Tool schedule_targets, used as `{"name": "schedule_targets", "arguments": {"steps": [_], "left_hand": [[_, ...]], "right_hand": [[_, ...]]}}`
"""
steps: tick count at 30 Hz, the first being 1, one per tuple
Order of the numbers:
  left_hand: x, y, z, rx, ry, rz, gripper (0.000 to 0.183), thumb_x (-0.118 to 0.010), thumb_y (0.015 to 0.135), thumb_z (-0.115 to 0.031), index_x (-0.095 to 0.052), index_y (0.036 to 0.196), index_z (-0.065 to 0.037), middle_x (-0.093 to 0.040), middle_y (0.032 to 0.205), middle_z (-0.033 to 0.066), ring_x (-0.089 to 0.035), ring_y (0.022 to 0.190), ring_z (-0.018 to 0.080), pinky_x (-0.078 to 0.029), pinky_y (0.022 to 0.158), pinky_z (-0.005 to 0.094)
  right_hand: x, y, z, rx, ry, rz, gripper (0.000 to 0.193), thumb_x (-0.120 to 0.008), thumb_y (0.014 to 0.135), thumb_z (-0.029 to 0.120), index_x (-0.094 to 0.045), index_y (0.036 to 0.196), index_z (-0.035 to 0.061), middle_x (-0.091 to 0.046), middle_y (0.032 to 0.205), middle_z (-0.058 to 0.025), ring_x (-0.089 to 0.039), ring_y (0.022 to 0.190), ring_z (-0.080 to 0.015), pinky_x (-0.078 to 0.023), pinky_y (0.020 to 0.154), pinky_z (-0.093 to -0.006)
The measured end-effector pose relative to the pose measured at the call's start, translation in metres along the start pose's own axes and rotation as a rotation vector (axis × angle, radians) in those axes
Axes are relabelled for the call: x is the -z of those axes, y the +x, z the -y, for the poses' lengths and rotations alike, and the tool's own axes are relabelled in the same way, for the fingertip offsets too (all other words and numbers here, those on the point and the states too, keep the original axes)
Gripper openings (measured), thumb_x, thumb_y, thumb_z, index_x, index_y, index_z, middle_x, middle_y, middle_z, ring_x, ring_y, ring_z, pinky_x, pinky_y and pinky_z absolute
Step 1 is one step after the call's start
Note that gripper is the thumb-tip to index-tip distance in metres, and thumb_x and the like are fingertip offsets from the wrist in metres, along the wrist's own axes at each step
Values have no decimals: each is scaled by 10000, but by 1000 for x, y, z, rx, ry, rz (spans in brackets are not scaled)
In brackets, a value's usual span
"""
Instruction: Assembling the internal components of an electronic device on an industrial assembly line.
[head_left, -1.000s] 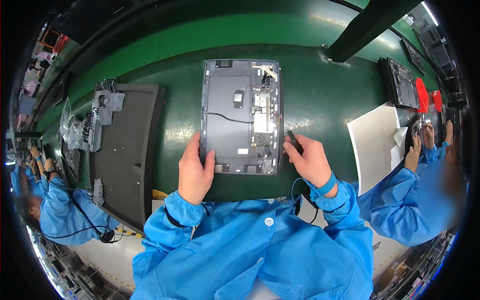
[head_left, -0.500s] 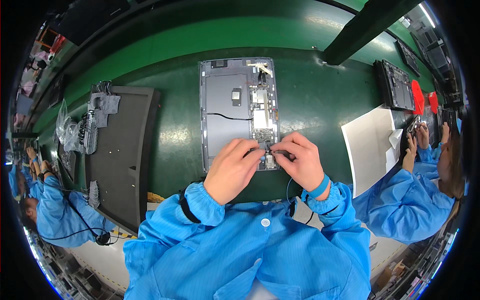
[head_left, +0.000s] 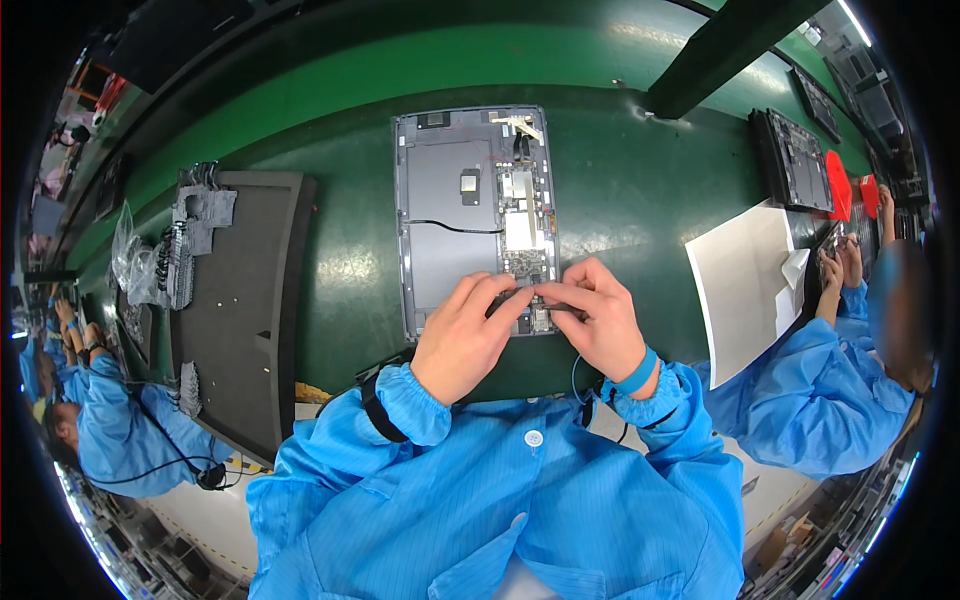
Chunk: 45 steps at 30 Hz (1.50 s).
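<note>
An opened tablet-like device (head_left: 440, 170) lies flat on the green table, its inside facing up. Down its right side runs a narrow circuit board (head_left: 522, 190) with silver shields, and a black cable (head_left: 455, 228) crosses the grey casing toward it. My left hand (head_left: 470, 335) bends over the lower end of the board, fingers pinched at a small dark part. From the other side my right hand (head_left: 600, 318) meets it, thumb and forefinger closed at the same spot. The fingertips nearly touch, and what lies between them is too small and covered to make out.
Left stands a black foam-lined tray (head_left: 235, 320) with grey bracket-like parts (head_left: 208, 210) and clear plastic bags (head_left: 135, 260) at its edge. Right lie a white sheet (head_left: 745, 290) and another opened device (head_left: 790, 160). A dark post (head_left: 730, 60) rises behind; people in blue sit either side.
My fingertips have drawn closer together at the lower board, the right forefinger reaching further left. The view has shifted slightly. The person on the right has moved their hands.
</note>
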<state>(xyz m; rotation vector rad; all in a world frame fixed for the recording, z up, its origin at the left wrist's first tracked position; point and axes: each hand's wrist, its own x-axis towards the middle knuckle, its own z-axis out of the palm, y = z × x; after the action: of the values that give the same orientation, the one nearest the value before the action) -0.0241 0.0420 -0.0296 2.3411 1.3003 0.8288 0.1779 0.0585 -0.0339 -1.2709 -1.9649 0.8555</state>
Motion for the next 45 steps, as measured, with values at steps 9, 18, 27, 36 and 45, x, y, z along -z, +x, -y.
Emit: {"name": "schedule_targets", "arguments": {"steps": [9,18,27,36,45], "left_hand": [[-3,-1,-5,28,94,75,545,-654,692,43,-647,1203,-146,-554,1133,83,-561,1043,296,-515,859,382],[-7,-5,-5,63,80,59,515,-662,709,23,-640,1204,-117,-539,1163,100,-550,1063,314,-498,893,405],[-16,-14,-14,62,175,70,599,-773,725,-193,-579,1287,-115,-525,1246,101,-510,1194,307,-486,939,405],[1,-13,-2,112,-148,28,555,-779,717,-116,-584,1233,-52,-556,1239,110,-536,1161,333,-483,957,411],[0,-13,0,71,-148,4,468,-782,711,-90,-614,1140,-6,-565,1236,116,-541,1158,336,-480,961,416]], "right_hand": [[-2,-2,1,-115,68,-121,198,-663,822,17,-683,1019,7,-608,835,-123,-615,638,-237,-493,565,-311],[-6,-2,2,-153,76,-150,168,-669,833,32,-673,994,-15,-600,794,-121,-589,595,-204,-467,533,-293],[0,-5,4,-122,104,-191,182,-662,858,39,-662,1038,15,-587,815,-98,-595,660,-217,-481,597,-307],[24,8,8,-17,-72,-14,156,-688,812,18,-700,962,62,-620,907,-77,-652,832,-269,-536,726,-334],[17,21,6,287,-338,32,240,-712,692,18,-727,915,103,-600,867,-23,-614,783,-226,-475,690,-356]]}}
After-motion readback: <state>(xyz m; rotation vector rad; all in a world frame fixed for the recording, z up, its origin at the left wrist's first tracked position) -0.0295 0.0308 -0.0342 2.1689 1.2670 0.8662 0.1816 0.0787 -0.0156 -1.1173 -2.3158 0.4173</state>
